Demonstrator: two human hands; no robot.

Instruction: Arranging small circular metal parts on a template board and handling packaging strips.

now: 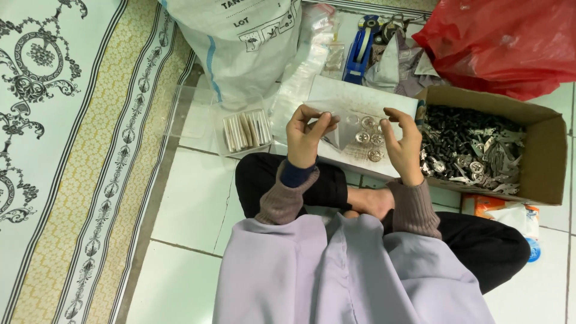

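Clear bag (366, 133) of round metal fittings in both hands' pinching grip, beside cardboard box (549, 159) of metal hardware.

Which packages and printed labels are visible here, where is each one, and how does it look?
White woven sack: top centre, black printed label, blue stripe.
Red plastic bag: top right, crumpled.
Cardboard box: right, open, brown, full of metal parts.
Clear bag: between the left hand and the right hand, holds round silver pieces.
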